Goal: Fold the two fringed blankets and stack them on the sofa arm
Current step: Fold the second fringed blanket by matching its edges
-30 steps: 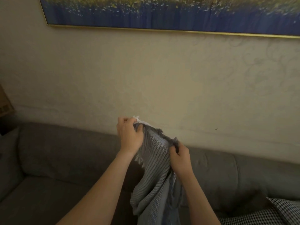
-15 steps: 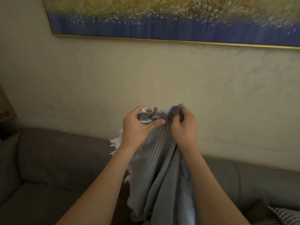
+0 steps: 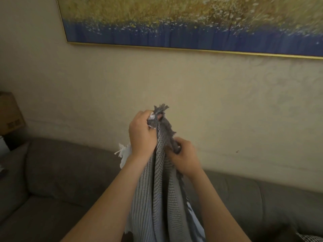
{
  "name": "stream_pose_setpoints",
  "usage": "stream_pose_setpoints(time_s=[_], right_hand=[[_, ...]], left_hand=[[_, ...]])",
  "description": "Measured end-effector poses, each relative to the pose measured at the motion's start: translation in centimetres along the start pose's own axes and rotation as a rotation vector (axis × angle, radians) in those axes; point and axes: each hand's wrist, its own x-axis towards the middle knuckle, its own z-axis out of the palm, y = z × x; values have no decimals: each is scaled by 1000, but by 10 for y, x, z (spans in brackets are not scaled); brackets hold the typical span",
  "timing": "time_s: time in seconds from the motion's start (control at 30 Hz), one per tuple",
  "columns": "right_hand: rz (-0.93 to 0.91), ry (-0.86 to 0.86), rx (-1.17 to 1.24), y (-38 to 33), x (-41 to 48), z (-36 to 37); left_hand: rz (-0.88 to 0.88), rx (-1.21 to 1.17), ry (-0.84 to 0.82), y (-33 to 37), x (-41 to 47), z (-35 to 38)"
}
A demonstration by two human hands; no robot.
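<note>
The left hand (image 3: 142, 133) is lifting the blanket (image 3: 162, 189) higher. The right hand (image 3: 183, 158) is sliding down its edge.

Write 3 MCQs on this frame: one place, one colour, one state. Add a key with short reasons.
1. Where is the grey blanket relative to the sofa?
A. Flat on the seat
B. Held up in front of the backrest
C. Folded on the arm

2. What colour is the fringe beside the left wrist?
A. Red
B. White
C. Green

3. What are the left hand and right hand doing?
A. Both grip the blanket
B. Only the left grips it
C. Both are open, away from it

Key:
1 B, it hangs from the hands before the backrest.
2 B, white tassels show just left of the wrist.
3 A, both hands' fingers curl round bunched cloth near its top.
</note>
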Motion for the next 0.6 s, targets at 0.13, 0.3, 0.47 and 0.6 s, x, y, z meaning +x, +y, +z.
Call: stream_pose_setpoints(time_s=[0.13, 0.3, 0.47, 0.6], right_hand=[[122, -94, 5, 29, -25, 22], [160, -295, -131, 60, -43, 28], [244, -145, -77, 67, -41, 23], [296, 126, 24, 53, -23, -7]], left_hand=[[-25, 27, 36, -7, 6, -2], [-70, 97, 127, -5, 12, -11], [-207, 171, 140, -8, 7, -16], [-322, 181, 112, -22, 0, -19]])
